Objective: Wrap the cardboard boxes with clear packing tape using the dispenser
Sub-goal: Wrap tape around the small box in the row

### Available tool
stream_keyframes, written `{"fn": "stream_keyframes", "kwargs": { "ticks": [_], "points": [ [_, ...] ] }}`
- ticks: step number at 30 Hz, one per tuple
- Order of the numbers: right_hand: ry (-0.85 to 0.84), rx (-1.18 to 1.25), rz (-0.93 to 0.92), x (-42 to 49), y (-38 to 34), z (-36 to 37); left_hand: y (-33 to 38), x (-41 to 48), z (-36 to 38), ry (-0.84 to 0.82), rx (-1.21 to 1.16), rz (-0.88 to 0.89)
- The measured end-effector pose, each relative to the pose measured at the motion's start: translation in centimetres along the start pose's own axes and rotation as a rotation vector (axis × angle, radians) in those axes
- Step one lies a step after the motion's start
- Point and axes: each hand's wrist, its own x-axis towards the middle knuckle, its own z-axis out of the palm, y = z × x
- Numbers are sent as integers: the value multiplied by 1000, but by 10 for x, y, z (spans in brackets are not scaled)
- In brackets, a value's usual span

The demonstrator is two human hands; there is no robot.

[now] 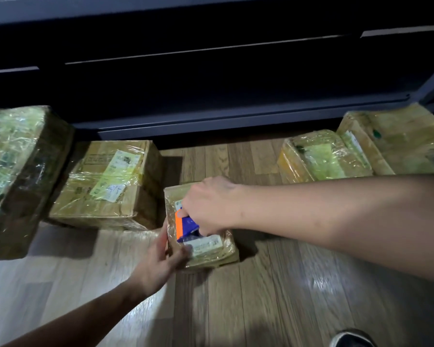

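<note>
The small cardboard box sat mid-floor on wooden planks. The right hand gripped the blue-and-orange tape dispenser on its top; the left hand clasped its near left corner. There were five boxes in all: a large box and a labelled box at left, a yellowish box and a corner box at right, along a dark cabinet. One shoe showed.

Dispenser mostly under right hand, shoe cut by bottom edge

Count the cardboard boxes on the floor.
5. A large box far left, a second box beside it, a small box in the middle under the dispenser, a yellowish box at right, and a far-right box behind it. Others may lie outside the frame.
</note>
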Motion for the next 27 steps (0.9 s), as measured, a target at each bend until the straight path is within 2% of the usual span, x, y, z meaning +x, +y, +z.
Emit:
{"fn": "stream_keyframes", "kwargs": {
  "ticks": [2,4,8,12,18,21,24,27],
  "points": [
    [-24,-32,-9,5,-6,-4,0,3,-1,102,356,91],
    [-36,-49,-12,6,-8,-6,0,11,-2,108,654,242],
    [-38,-13,3,2,-1,-9,11,26,-7,-39,824,106],
    [-48,47,-45,-14,20,-1,18,17,-7,-67,1083,33],
    [-178,226,85,-73,98,11,15,14,-12,-78,1091,34],
    [-180,219,103,-84,101,35,22,16,-12,-116,1138,6],
    [-116,224,100,-76,97,55,37,21,0,-124,1128,-94],
    [-54,263,100,-73,102,61,55,26,32,-86,979,-268]
  ]
}}
